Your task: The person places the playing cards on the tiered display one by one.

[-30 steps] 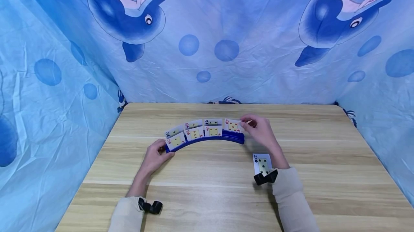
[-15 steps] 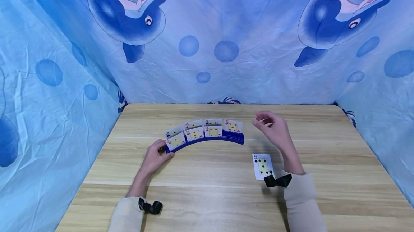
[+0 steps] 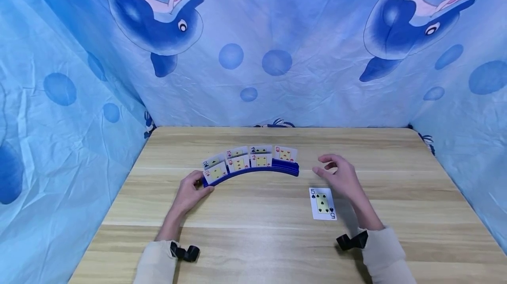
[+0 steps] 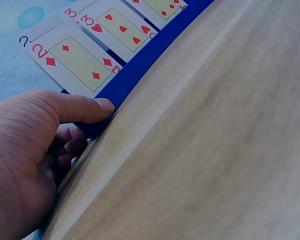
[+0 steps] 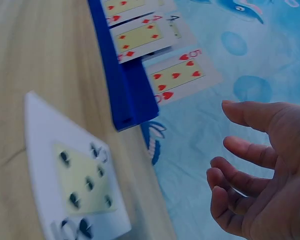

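Blue plastic under your left hand point(image 3: 189, 192) is the curved card holder point(image 3: 277, 170): thumb on its front edge and fingers curled behind its left end, a grip that looks meant to steady the rack while cards stand in its slots, the five of hearts point(image 3: 285, 154) at the right end. Your right hand point(image 3: 339, 177) hovers loose and empty, fingers gently curled around nothing. The five of spades point(image 3: 323, 203) lies face up on the wooden table point(image 3: 257, 240), just beside that hand on its near left, untouched.
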